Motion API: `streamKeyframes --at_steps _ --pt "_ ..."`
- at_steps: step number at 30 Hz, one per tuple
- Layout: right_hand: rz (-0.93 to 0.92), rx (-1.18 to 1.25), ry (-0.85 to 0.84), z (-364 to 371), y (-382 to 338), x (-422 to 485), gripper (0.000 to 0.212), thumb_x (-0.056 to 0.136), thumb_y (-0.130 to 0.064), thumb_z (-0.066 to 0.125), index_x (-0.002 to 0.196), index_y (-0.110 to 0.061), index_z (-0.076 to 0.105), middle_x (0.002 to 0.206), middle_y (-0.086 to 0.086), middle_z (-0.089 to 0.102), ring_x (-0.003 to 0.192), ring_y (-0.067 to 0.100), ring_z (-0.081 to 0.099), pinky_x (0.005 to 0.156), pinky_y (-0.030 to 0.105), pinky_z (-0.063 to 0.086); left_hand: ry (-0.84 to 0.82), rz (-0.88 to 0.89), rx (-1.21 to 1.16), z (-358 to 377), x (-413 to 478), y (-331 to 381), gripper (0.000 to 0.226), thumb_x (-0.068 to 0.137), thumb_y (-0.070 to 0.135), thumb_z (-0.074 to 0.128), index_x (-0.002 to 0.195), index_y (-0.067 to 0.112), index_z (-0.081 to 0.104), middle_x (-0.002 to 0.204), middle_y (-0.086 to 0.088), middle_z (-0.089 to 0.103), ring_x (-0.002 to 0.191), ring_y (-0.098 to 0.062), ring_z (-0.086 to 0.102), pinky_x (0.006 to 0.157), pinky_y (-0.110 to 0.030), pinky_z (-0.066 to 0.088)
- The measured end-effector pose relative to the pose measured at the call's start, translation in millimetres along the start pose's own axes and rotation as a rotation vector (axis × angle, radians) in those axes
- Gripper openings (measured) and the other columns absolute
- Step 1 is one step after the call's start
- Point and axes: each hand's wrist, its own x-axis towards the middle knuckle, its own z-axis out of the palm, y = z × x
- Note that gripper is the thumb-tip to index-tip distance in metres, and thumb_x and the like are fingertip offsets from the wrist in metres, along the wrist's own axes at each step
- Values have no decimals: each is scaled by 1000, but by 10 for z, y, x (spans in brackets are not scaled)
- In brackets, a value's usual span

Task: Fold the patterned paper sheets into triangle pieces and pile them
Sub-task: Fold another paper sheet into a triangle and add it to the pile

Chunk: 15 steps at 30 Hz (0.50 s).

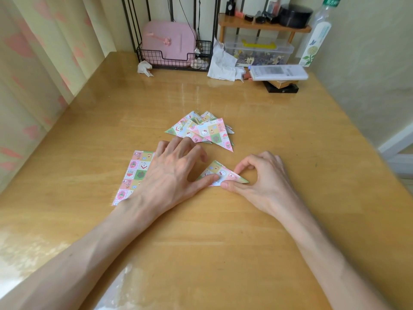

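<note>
**A:** What was found at the left of the table (pixel 223 231)?

**B:** A flat stack of unfolded patterned sheets (pixel 131 175) was laid there. It was probably placed so that the next sheet could be taken without a long reach. Its right part was covered by the left hand (pixel 169 173).

**A:** How was that hand held?

**B:** It was spread and nothing was gripped by it. The fingers were rested down, and the thumb was pressed flat on the left part of the folded triangle (pixel 220 173). It is judged that the paper was pinned to the table in this way, so that it could not slide.

**A:** And the finished pieces?

**B:** A pile of triangles (pixel 205 130) was seen farther away, just beyond the hands and apart from the piece in work. The pieces were overlapped loosely. The place seems to have been chosen to be out of the way.

**A:** What was done at the right?

**B:** The right corner of the folded triangle, which lay on the table between both hands, was pinched by the right hand (pixel 266 182). The thumb was laid along the near edge and the forefinger was curled onto the far edge. Probably the crease was being sharpened. The piece was not yet added to the pile.
</note>
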Motion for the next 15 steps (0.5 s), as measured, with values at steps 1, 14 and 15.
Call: streamKeyframes --at_steps 1,14,15 --pt "3 73 -7 -2 1 1 34 68 -54 87 88 -36 66 101 -13 54 106 4 44 89 21 37 -4 -4 2 -4 1 0 52 89 74 55 102 25 62 107 4 59 105 -23 53 90 -42 42" --pt "-6 888 -42 -147 36 85 22 83 -15 84 100 -23 75 87 -4 76 83 6 67 77 13 50 -207 -360 -922 -190 52 15 38 81 55 80 107 27 74 92 13 77 78 2 68 73 -13 50" --pt "-10 911 -44 -145 30 83 22 83 -16 84 101 -23 75 87 -4 76 84 7 67 77 13 50 -206 -352 -973 -201 55 17 26 83 45 81 95 22 77 86 12 77 75 2 67 71 -12 49"
